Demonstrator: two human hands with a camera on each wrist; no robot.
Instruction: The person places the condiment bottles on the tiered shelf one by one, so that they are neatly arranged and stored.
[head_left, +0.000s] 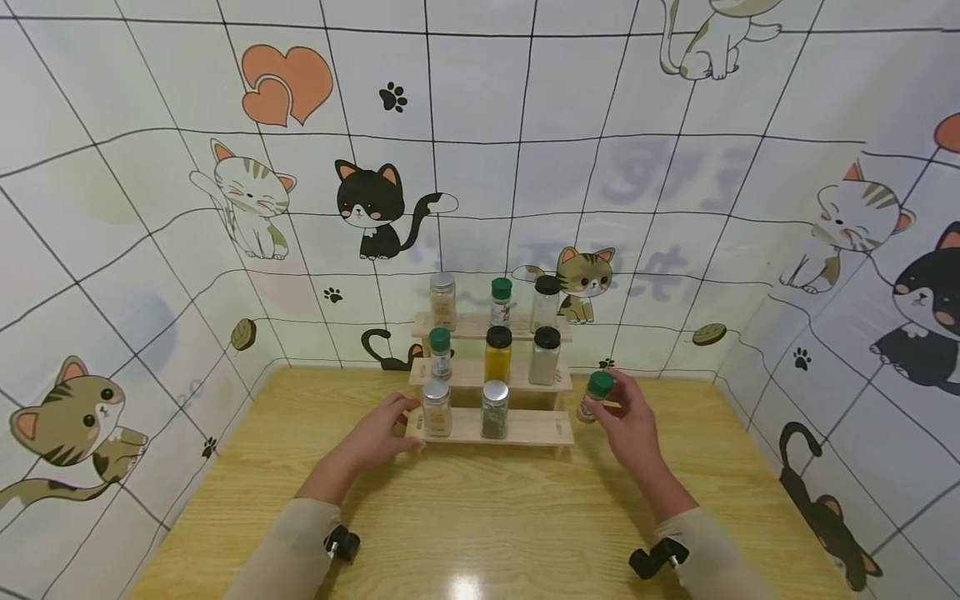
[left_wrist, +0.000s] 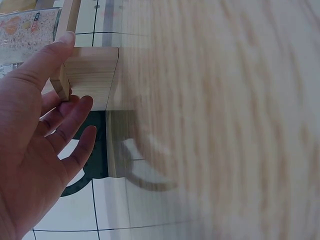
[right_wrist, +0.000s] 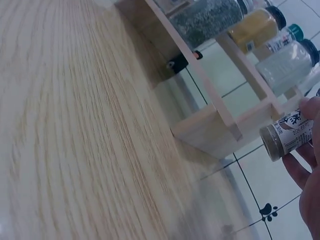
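A three-tier wooden spice rack [head_left: 457, 427] stands at the back of the table. My left hand [head_left: 382, 433] is at the left end of its lowest step; in the left wrist view the thumb [left_wrist: 62, 41] lies along the board's edge and fingers curl round its end. Right of the rack, my right hand [head_left: 630, 421] pinches a small spice jar [head_left: 595, 400] with a green lid, off the rack and tilted. In the right wrist view this jar's label [right_wrist: 292, 130] shows. The lowest step bears a silver-lidded jar [head_left: 437, 410] and a jar of green herbs [head_left: 494, 411].
On the middle step stand a green-lidded jar [head_left: 440, 354], a yellow-filled jar [head_left: 498, 357] and a black-lidded jar [head_left: 544, 358]. The top step holds a silver-lidded jar [head_left: 443, 304], a green-lidded jar [head_left: 501, 304] and a black-lidded jar [head_left: 545, 307]. A cat-print sheet [head_left: 480, 167] hangs behind.
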